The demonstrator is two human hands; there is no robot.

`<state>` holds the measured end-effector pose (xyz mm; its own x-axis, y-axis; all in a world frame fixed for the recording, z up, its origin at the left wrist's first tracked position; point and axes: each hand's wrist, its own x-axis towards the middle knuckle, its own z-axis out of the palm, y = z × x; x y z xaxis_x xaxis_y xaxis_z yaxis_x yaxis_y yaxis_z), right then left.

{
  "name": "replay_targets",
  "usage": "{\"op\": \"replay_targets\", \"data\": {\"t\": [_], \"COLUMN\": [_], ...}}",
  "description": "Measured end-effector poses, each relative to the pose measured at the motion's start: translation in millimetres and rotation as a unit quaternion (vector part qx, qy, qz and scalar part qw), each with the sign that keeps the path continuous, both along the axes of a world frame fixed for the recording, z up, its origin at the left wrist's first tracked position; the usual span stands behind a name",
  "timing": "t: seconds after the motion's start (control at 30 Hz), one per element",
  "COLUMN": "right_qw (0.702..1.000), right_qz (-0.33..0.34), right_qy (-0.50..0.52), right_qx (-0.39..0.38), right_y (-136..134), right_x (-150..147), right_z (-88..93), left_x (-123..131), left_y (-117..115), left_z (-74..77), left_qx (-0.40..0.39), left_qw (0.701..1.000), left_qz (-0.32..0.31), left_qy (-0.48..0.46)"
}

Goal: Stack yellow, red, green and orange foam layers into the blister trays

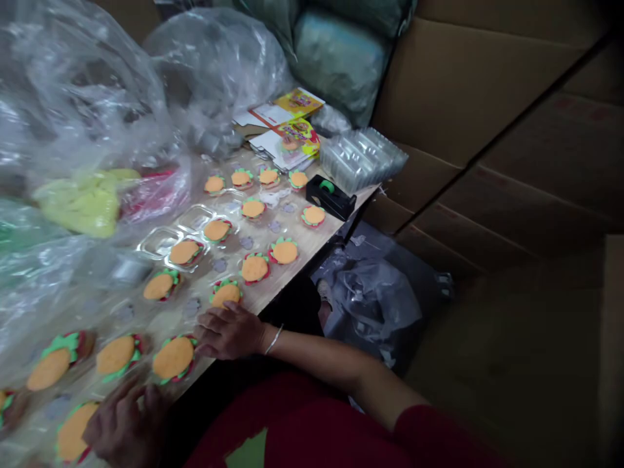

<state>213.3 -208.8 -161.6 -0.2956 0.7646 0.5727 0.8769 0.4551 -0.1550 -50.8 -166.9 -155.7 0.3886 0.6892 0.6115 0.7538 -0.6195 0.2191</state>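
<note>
Many toy burgers with orange tops and green and red layers stand in rows on the wooden table (285,283). At the bottom left, my left hand (127,419) is slightly blurred, its fingers bent at the right side of a burger (75,432). Near the table's front edge my right hand (229,331) lies palm down with fingers apart, just below one burger (225,294) and right of another (174,358). It holds nothing that I can see. Small grey pieces (246,242) lie between the rows. Clear plastic trays (160,243) are beside the burgers further back.
A black tape dispenser (330,197) stands at the table's right end by stacked clear containers (361,158). Printed cartons (295,133) lie behind. Large plastic bags (88,97) cover the left back; cardboard boxes (468,84) rise at the right. A plastic bag (380,292) is on the floor.
</note>
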Motion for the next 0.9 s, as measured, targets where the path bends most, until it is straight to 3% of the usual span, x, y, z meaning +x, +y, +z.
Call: {"op": "replay_targets", "data": {"t": [0.13,0.27,0.4,0.67,0.8,0.87,0.9], "right_qw": [0.999,0.994,0.982,0.979,0.973,0.975,0.979], "right_qz": [-0.009,-0.029,-0.040,-0.013,0.024,0.070,0.095], "right_qy": [0.027,0.072,0.130,0.177,0.210,0.194,0.173], "right_qx": [0.034,0.077,0.131,0.096,0.090,0.078,0.058], "right_y": [0,-2,-1,-12,-10,2,11], "right_x": [-5,-12,-17,-15,-10,-7,-4], "right_z": [-3.8,-3.2,-1.3,18.8,52.7,89.1,113.7], "left_x": [6,0,-8,0,2,1,0], "left_y": [-5,-8,-12,-22,-28,-20,-12], "left_z": [10.3,13.7,10.5,20.2,33.0,56.3,75.8], "left_qx": [0.118,0.112,0.104,0.128,0.129,0.124,0.128], "left_qw": [0.991,0.987,0.985,0.985,0.988,0.989,0.989], "left_qz": [0.011,-0.035,-0.029,0.003,-0.009,-0.020,-0.023], "left_qy": [0.066,0.112,0.135,0.113,0.084,0.074,0.070]}}
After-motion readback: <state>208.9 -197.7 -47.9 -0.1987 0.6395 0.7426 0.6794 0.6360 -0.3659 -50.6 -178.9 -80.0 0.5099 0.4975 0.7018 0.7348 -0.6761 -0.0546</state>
